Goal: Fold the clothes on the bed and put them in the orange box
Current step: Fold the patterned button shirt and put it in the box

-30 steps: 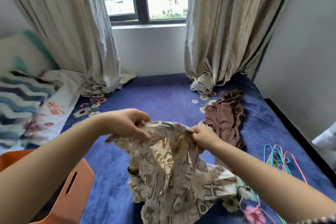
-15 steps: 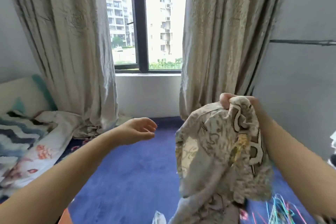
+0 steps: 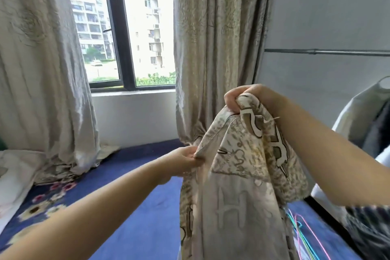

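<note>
Right hand [image 3: 244, 97] fist-grips patterned garment [image 3: 238, 186] high at 1 o'clock so it hangs; left hand [image 3: 185, 160] pinches its 9 o'clock edge, likely to spread it for folding.

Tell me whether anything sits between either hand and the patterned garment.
Nothing does. The right hand grips the patterned garment at its top, and the left hand pinches its edge lower down. The orange box is out of view, so that path cannot be judged.
</note>
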Motion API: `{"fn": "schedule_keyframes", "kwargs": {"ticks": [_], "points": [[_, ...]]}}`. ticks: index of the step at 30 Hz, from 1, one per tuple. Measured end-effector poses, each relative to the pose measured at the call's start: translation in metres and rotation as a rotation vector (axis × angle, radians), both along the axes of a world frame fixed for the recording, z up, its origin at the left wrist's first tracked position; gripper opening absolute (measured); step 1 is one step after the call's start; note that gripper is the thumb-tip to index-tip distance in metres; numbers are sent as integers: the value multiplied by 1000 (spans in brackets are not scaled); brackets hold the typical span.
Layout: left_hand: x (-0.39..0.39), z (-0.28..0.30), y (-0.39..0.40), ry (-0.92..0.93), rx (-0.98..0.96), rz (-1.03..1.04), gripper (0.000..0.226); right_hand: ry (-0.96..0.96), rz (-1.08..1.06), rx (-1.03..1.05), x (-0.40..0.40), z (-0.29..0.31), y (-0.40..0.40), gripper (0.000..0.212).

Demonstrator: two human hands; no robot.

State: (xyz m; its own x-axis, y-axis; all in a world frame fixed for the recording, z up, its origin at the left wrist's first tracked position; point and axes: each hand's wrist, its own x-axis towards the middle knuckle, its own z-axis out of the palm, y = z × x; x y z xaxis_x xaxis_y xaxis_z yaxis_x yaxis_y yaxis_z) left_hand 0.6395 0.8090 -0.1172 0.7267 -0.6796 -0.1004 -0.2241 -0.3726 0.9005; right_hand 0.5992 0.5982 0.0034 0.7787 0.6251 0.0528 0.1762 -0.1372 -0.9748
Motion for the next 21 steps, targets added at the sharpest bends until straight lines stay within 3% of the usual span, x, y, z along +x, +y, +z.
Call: {"fn": "schedule_keyframes", "kwargs": {"ticks": [1,2,4,6,7,9,14,19,21], "points": [[-1,2,-2,70,-83,101,9,32,-61,6,0,-1,-1,12],[2,4,-1,122,-190,218,14,44,-166,-16,-2,-2,-2,5],[4,18,6,206,-401,436,27,-3,-434,-207,1,-10,-13,26],[6,37,18,203,-514,583,31,-34,-425,-498,1,-20,-19,53],[7,46,24,150,-520,633,32,-17,-325,-592,1,-28,-15,49],[12,64,36,-71,-408,701,31,12,-210,-761,3,-41,-9,47],[18,85,64,-598,116,671,28,-240,-477,-995,15,-63,2,9],[8,89,97,-849,445,633,43,-220,-741,-901,26,-95,8,15],[7,88,102,-900,534,683,47,-204,-827,-718,31,-103,10,13]]}}
